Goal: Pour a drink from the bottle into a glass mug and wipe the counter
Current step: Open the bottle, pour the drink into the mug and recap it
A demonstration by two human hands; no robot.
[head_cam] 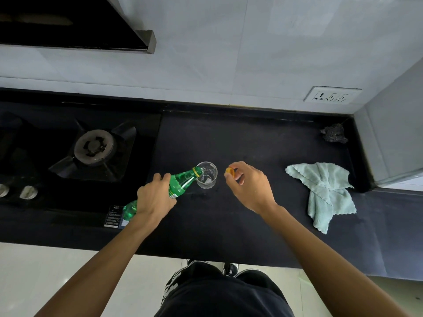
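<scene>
As the fingers (160, 177) of the left hand (155, 199) are curled round the middle of the green bottle (183, 182), a full wrap grip is recorded. The bottle is tilted, with its base toward the person and its neck just beyond the fingertips. Its open mouth is held at the rim of the glass mug (207, 178), which stands on the black counter (251, 138) between the two hands. Some clear liquid appears to lie low in the mug, but the level cannot be read with certainty.

The right hand (249, 187) is held just to the right of the mug. The yellow cap (230, 172) is pinched between thumb and forefinger, and the other fingers are loosely curled. Well beyond these fingers, further right, a pale green cloth (325, 193) lies crumpled on the counter, untouched. Off to the left of the left hand, a gas burner (93, 146) is noted.

Progress, as judged:
- Done: the cap has been removed.
- In hand: pouring, with the mug judged far from full.
- Left: the pour is to be finished, the bottle stood upright and presumably recapped, the cloth taken up and the counter wiped.

No spill can be made out on the dark surface.
</scene>
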